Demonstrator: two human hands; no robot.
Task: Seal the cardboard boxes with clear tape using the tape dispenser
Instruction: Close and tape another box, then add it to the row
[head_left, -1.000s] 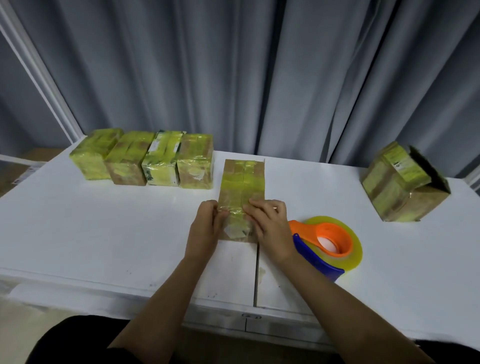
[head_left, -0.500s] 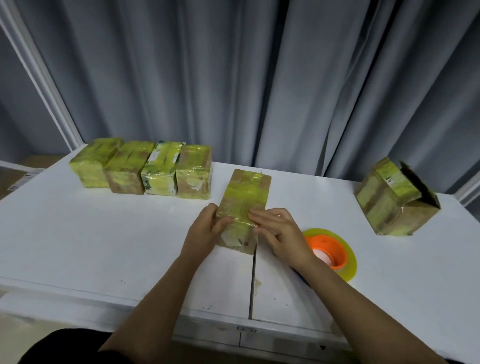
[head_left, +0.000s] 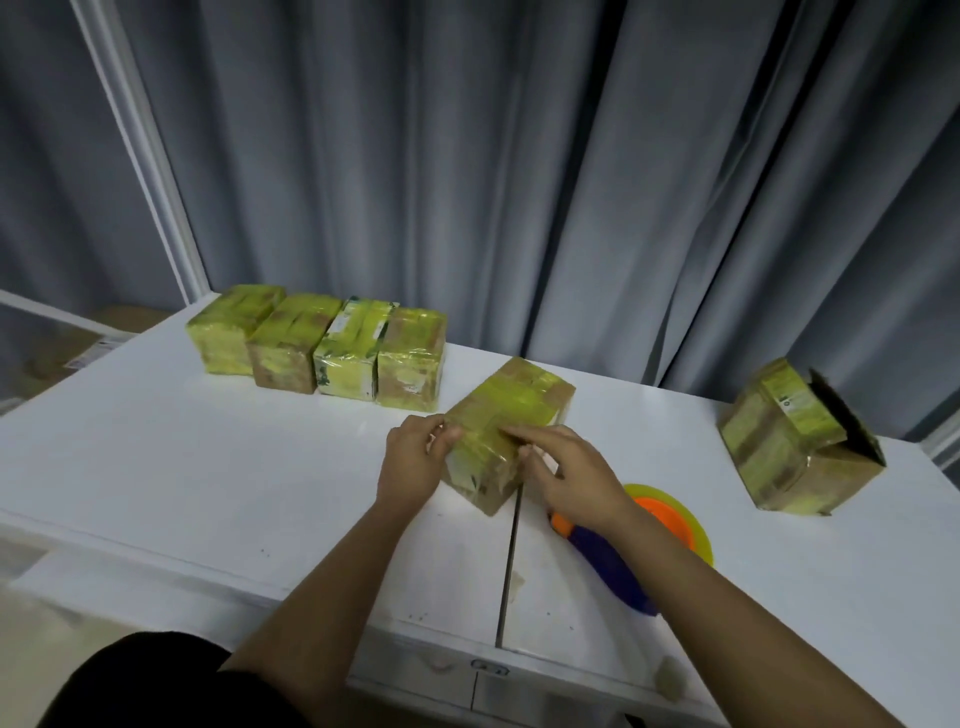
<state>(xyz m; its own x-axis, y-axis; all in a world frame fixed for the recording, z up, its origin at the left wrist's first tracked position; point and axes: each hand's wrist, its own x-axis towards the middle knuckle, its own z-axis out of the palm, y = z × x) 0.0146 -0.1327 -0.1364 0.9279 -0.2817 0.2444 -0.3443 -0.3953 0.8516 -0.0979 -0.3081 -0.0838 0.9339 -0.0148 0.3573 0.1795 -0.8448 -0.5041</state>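
Head view: I watch two bare hands work a taped box (head_left: 506, 441) at the middle of the white worktop (head_left: 208, 467).
Left hand (head_left: 415, 460): fingers curled against the box's left edge, gripping it there.
Right hand (head_left: 569, 475): index finger straight and pressing the top face, the other fingers loosely bent at the near right corner; I read it as pressing, not gripping.
Box in hand: turned at an angle to the worktop edge, wrapped in yellowish tape, flat on the surface.
Tape dispenser (head_left: 623, 561): lies idle just beside the right wrist, orange and blue, with its yellow roll partly hidden.
Finished row (head_left: 317, 351): four wrapped boxes side by side at the back left.
Open box (head_left: 795, 441): well apart at the right, one flap raised, not yet sealed by my reading.
Step in hand: smoothing tape down, I judge.
Doing it well: steady the box with the left hand, rub firmly along seams and corners so no edge lifts.
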